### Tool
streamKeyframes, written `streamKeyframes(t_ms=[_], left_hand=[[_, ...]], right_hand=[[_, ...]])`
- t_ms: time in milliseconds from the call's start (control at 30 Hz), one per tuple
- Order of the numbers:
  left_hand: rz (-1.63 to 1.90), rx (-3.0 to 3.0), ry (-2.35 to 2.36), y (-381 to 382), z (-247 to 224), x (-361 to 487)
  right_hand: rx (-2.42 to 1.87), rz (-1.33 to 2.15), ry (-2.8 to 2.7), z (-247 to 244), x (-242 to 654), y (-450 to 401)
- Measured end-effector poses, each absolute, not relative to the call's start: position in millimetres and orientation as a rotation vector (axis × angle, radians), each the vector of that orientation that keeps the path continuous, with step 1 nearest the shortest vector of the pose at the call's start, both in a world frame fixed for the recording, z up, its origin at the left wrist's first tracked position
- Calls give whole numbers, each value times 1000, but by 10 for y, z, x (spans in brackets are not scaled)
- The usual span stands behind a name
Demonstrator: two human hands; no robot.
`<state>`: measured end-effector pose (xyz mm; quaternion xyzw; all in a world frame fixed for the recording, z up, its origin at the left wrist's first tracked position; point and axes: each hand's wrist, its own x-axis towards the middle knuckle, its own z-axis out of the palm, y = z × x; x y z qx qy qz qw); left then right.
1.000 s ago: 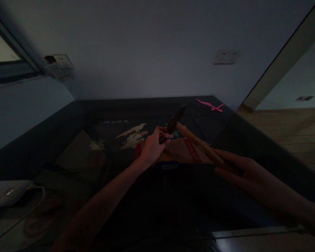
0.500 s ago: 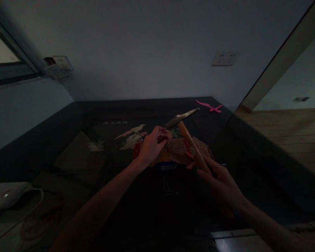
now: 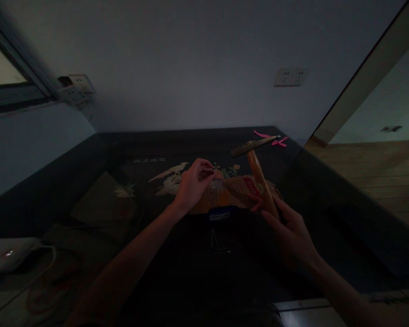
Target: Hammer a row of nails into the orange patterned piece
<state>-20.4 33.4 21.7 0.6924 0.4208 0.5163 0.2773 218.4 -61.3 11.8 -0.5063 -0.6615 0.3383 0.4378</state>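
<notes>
My right hand [image 3: 286,227] is closed around the lower end of the hammer [image 3: 259,179], whose wooden handle rises up and slightly left from my fist to the metal head, raised above the speckled packet [image 3: 233,193] near the middle of the dark table [image 3: 88,181]. My left hand [image 3: 191,186] pinches something small at the packet's left end — too dim to tell what — so the hammer head hangs up and to the right of those fingertips, the left hand being the nearer to the packet.

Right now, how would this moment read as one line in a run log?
left hand: pinching something small, cannot tell what, over patterned packet | right hand: gripping hammer, head raised | surface: dark table
</notes>
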Motion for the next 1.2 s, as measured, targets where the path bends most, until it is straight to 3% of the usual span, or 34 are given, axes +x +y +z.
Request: streamKeyframes(t_ms=[1200], left_hand=[[1390, 1814, 1232, 223, 31, -480]], right_hand=[[-1224, 814, -1620, -23, 2089, -641]])
